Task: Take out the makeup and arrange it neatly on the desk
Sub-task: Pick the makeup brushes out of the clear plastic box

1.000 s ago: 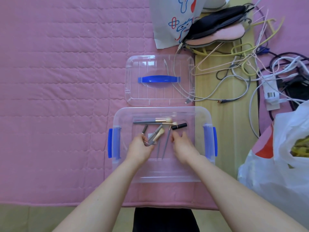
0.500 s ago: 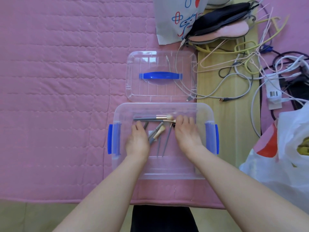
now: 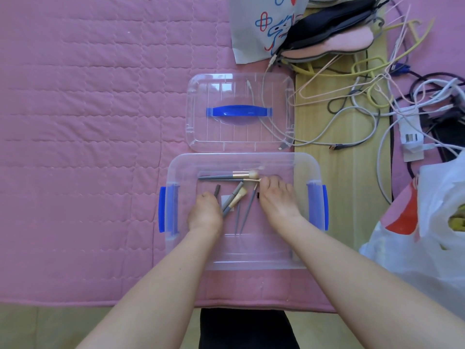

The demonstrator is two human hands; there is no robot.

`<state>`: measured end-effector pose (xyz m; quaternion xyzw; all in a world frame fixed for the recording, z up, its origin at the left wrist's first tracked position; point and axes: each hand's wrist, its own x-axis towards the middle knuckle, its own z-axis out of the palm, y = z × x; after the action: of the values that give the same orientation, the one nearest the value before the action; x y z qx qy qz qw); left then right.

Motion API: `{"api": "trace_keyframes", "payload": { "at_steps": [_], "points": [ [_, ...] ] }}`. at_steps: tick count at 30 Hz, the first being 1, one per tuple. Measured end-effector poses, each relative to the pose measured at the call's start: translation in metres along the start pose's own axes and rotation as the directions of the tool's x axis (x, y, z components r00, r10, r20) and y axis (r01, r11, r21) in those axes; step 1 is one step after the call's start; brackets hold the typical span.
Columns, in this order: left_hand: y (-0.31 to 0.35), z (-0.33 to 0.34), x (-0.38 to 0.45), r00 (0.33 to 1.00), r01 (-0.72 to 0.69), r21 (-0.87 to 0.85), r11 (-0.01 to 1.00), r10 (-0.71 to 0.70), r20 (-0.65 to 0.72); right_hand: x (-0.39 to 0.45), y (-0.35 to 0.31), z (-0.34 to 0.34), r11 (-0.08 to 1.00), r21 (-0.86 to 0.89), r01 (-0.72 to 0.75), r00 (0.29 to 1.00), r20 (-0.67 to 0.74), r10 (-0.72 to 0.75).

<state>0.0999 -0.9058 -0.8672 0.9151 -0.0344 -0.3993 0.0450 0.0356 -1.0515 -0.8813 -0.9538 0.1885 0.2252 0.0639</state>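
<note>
While both hands reach down inside the clear box, the scene reads so:

Box: a clear plastic storage box (image 3: 242,250) with blue side latches sits on a pink quilted mat (image 3: 88,122); both hands are inside its walls.

Left hand: the left hand (image 3: 205,214) lies palm down on the box floor, fingers bent at the tips; whether they grasp anything cannot be told. A short dark stick (image 3: 217,190) pokes out just beyond its fingertips.

Right hand: the right hand (image 3: 275,197) is palm down, its fingers curled, tips touching the head end of a long brush; a small black object (image 3: 258,195) shows at its thumb side. Whether it grips either one cannot be told.

Makeup brushes: grey-handled brushes (image 3: 232,199) with pale bristles lie between the two hands, slanted; two more long brushes (image 3: 226,176) lie crosswise just beyond the fingertips of both hands. Two thin grey handles (image 3: 247,210) point back toward the wrists, beside the right thumb.

Lid: a clear lid (image 3: 201,96) with a blue handle (image 3: 239,112) lies flat beyond the box, well past both hands.

Beyond the right hand: a tangle of cables (image 3: 364,117) on a wooden strip, a white plastic bag (image 3: 427,248) out past the right forearm.
</note>
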Motion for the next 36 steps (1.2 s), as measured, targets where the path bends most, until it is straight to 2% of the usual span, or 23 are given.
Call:
{"api": "trace_keyframes", "payload": {
  "at_steps": [3, 5, 9, 16, 21, 24, 28, 34, 36],
  "points": [
    [0.002, -0.005, -0.004, 1.0, 0.003, -0.048, 0.999, -0.002, 0.017, -0.004, -0.003, -0.006, 1.0, -0.027, -0.015, 1.0, 0.005, 0.015],
    [0.004, -0.007, -0.006, 1.0, -0.007, -0.069, 0.998, 0.007, 0.0, -0.008, -0.005, -0.012, 0.997, -0.079, -0.024, 0.996, 0.079, 0.03],
    [0.002, -0.005, -0.004, 0.999, -0.031, -0.107, 0.994, 0.027, -0.032, -0.014, -0.007, -0.025, 0.999, 0.011, -0.036, 0.991, 0.133, 0.034],
    [-0.007, -0.002, -0.001, 0.993, -0.094, -0.137, 0.986, 0.084, -0.08, -0.009, -0.024, -0.041, 0.968, 0.146, 0.203, 0.972, 0.085, -0.217],
    [-0.009, 0.0, 0.001, 0.998, -0.036, -0.192, 0.981, 0.026, -0.055, 0.003, -0.041, -0.033, 0.915, 0.033, 0.403, 0.902, 0.154, -0.403],
    [-0.01, 0.0, 0.001, 0.999, -0.006, -0.209, 0.978, -0.004, -0.046, 0.002, -0.047, -0.026, 0.878, -0.042, 0.476, 0.876, 0.116, -0.469],
    [-0.01, 0.0, 0.001, 1.0, -0.013, -0.215, 0.977, 0.009, -0.021, 0.006, -0.046, -0.011, 0.898, -0.081, 0.432, 0.895, 0.165, -0.415],
    [-0.006, -0.005, -0.009, 1.0, 0.023, -0.234, 0.972, -0.023, 0.002, 0.0, -0.037, -0.028, 0.904, -0.112, 0.413, 0.9, 0.2, -0.387],
    [-0.005, -0.01, -0.015, 0.999, 0.035, -0.262, 0.965, -0.04, -0.015, -0.004, -0.03, -0.035, 0.913, -0.111, 0.394, 0.919, 0.061, -0.389]
  ]
}}
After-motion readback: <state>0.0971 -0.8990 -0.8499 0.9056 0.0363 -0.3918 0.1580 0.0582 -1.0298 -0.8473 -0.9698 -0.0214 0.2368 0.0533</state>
